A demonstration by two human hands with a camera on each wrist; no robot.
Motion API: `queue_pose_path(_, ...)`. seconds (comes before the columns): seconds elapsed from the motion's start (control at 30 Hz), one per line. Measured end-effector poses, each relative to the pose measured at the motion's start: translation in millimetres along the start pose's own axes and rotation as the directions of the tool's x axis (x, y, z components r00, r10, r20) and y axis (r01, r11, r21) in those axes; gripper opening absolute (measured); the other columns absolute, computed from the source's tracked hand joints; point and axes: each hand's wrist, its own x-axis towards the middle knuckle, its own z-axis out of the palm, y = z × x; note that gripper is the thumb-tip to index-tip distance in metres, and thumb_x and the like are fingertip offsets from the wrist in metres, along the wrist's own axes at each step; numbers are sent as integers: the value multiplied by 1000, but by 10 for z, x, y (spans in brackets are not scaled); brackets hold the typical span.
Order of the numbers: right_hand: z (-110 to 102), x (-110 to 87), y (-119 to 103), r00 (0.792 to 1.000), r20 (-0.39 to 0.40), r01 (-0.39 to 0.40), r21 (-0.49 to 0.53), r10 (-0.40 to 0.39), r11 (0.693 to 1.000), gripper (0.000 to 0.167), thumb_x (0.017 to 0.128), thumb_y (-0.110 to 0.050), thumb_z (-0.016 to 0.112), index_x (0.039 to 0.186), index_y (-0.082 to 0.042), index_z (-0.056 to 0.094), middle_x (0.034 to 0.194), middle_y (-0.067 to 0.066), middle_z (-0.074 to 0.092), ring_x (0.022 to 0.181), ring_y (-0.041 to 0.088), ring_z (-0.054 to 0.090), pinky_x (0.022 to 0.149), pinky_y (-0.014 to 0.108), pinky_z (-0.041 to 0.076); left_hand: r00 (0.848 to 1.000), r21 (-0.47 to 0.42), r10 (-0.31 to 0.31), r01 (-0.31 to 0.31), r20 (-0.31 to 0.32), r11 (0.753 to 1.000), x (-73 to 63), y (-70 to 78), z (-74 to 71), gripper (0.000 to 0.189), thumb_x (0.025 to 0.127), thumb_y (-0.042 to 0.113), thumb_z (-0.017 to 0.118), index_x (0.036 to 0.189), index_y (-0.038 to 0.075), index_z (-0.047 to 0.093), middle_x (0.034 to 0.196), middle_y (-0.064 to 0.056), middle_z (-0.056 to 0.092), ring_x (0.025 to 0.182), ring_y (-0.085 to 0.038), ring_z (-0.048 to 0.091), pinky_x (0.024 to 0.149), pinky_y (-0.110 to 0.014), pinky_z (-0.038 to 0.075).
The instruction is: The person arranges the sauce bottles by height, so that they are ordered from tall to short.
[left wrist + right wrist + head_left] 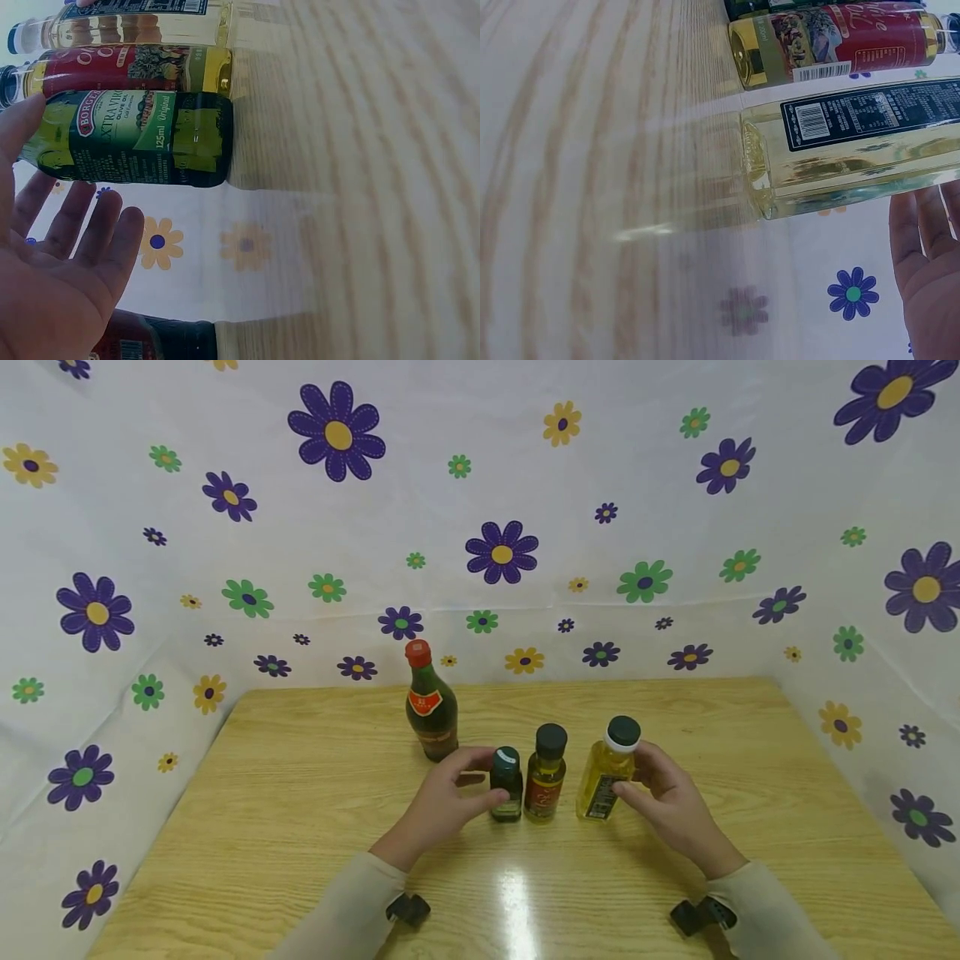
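Observation:
In the head view, three oil bottles stand in a row between my hands. My left hand point(447, 797) is beside the small green olive oil bottle point(135, 139); its thumb is at the neck, and its fingers point(109, 225) are spread and fairly straight. Next to that is a red-labelled olive oil bottle point(544, 777), which neither hand touches. My right hand point(675, 806) holds the clear bottle of pale yellow oil point(847, 157), thumb on the dark label side and fingers passing behind. This bottle leans slightly. The right thumb is out of sight in the right wrist view.
A taller dark bottle with a red cap point(435, 714) stands behind my left hand, near the back of the wooden table point(300, 802). A white cloth with printed flowers point(420, 485) hangs around the back and sides.

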Motion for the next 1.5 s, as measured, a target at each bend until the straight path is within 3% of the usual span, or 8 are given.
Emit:
queue_pose_path(0.37, -5, 1, -47, 1000, 1, 14, -1, -14, 1000, 56, 95, 15, 61, 148, 0, 48, 137, -14, 59, 120, 2, 58, 98, 13, 48, 999, -15, -17, 17, 29, 1000, 9, 1, -11, 44, 92, 23, 82, 132, 20, 65, 124, 1, 65, 116, -18, 63, 94, -32, 59)
queue_pose_path(1.1, -58, 30, -115, 1000, 18, -21, -48, 22, 999, 55, 96, 11, 64, 147, -1, 49, 137, -17, 58, 121, 0, 58, 98, 13, 48, 999, -8, -35, 35, 38, 999, 31, 28, -10, 44, 92, 24, 81, 133, 20, 65, 122, 0, 66, 115, -18, 62, 91, -34, 58)
queue_pose_path(1.5, -155, 157, -207, 995, 74, -61, -115, 70, 992, 45, 93, 5, 72, 135, -1, 56, 127, -17, 61, 113, -1, 61, 90, 19, 56, 998, -25, -51, 52, 42, 998, 42, -46, -24, 45, 92, 23, 81, 133, 20, 64, 124, 0, 65, 117, -19, 61, 94, -31, 58)
